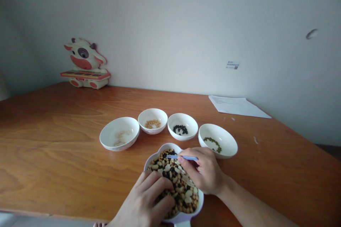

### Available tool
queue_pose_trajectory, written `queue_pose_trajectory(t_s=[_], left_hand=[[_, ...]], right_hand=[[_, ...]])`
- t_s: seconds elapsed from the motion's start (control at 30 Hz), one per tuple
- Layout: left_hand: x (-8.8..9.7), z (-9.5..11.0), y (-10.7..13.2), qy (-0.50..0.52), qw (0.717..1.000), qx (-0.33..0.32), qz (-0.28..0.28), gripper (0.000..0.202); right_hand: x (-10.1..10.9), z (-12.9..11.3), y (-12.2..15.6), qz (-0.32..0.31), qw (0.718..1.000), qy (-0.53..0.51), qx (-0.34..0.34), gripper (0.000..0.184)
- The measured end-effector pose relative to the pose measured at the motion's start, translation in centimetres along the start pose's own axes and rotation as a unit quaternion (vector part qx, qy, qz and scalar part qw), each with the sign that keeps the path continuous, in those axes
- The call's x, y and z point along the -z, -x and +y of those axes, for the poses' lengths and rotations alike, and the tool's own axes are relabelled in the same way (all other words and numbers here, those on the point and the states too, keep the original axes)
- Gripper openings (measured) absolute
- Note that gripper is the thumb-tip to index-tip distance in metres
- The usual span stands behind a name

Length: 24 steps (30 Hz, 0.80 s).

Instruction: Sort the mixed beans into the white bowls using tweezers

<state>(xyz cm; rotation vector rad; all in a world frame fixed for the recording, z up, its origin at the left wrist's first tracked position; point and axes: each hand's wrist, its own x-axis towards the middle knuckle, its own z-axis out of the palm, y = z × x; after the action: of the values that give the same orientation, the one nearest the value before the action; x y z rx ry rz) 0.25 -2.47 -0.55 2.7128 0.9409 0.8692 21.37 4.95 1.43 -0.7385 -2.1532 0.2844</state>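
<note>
A white bowl (157,156) heaped with mixed beans stands at the table's near edge. My left hand (147,202) lies over its near left side, fingers curled on the rim and beans. My right hand (205,172) hovers over the bowl's right side, pinching blue tweezers (181,157) whose tips point left above the beans. Behind stand small white bowls: one with pale beans (119,134), one with yellow beans (152,121), one with black beans (182,126), one with green beans (217,140).
The wooden table (53,142) runs to a white wall. A toy cow with a keyboard (85,64) stands at the back left. A sheet of paper (237,106) lies at the back right.
</note>
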Motion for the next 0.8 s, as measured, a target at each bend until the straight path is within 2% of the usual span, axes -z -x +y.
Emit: queue_pose_trajectory(t_s=[0.33,0.53,0.7,0.8], left_hand=[[-0.34,-0.04,0.14,0.004,1.000,0.007,0.010,0.052],[-0.09,-0.12,0.07,0.009,1.000,0.001,0.000,0.055],[-0.20,-0.07,0.02,0.008,1.000,0.002,0.008,0.046],[-0.19,-0.05,0.02,0.006,1.000,0.003,0.006,0.050]], right_hand=[[0.16,-0.34,-0.10,0.041,0.999,0.005,0.020,0.020],[0.15,-0.27,-0.01,0.019,1.000,0.009,0.004,0.021],[0.06,-0.10,0.15,0.009,1.000,0.013,0.001,0.020],[0.05,-0.04,0.18,0.005,1.000,0.010,-0.002,0.019]])
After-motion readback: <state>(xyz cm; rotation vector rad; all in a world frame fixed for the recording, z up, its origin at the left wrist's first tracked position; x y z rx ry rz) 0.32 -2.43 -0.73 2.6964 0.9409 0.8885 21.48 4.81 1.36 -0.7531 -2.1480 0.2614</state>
